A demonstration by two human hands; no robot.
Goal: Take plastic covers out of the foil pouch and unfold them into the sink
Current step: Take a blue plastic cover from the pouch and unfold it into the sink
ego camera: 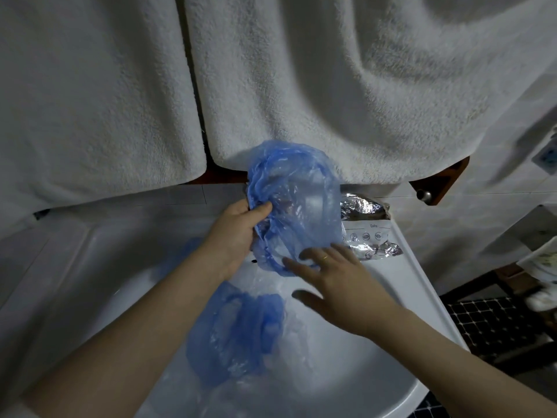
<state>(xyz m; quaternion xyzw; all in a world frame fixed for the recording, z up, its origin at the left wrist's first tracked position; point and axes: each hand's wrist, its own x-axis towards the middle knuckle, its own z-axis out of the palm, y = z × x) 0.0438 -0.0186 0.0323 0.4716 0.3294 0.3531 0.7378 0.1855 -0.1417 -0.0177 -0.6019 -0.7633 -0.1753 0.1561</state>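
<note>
Above sink (pixel 416 276), left hand (pixel 238 233) pinches crinkly blue cover (pixel 301 203).

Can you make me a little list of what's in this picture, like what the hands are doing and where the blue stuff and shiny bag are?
left hand: pinches the edge of a blue cover, held up over the sink
right hand: open, fingers spread, at the cover's lower edge
covers in sink: blue, already lying in the basin
pouch: foil, crumpled, on the sink's back right rim
towels: white, hanging behind the sink

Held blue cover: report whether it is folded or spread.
Spread: the blue cover billows open, gripped by the left hand.
</note>
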